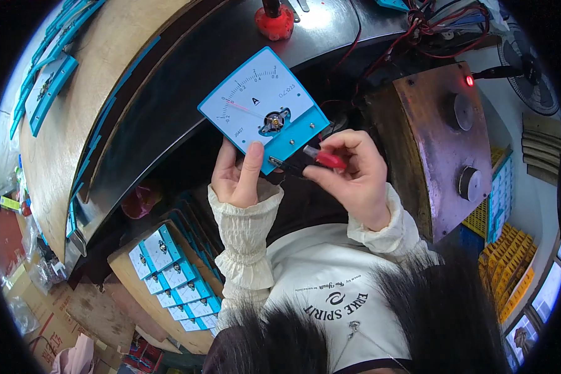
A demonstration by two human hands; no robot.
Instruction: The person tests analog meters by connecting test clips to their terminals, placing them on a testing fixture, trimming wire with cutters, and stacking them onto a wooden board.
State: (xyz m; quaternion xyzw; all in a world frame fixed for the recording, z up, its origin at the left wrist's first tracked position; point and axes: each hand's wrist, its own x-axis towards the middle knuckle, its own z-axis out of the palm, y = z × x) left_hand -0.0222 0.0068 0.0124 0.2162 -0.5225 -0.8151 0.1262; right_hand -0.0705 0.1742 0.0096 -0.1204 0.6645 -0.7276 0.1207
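My left hand [238,177] grips an ammeter panel [227,103] by its near edge, with the thumb on the front. The panel is tilted, white-faced with a blue border and a blue lower strip. A thin red needle lies near the left end of the scale, and the coil mechanism sits bare in a cutout. Pinched between my right fingers [360,177] is a red clip [332,161], close to the strip's lower right edge. A black clip [295,163] is at the strip's lower corner; whether it bites the terminal there, I cannot tell.
To the right stands a worn metal box [411,143] with two knobs and a lit red lamp [469,80]. Red and black wires [424,28] tangle behind it, near a fan [527,68]. More meter panels [174,280] lie on a board at lower left. A red-based object [274,23] stands on the dark bench.
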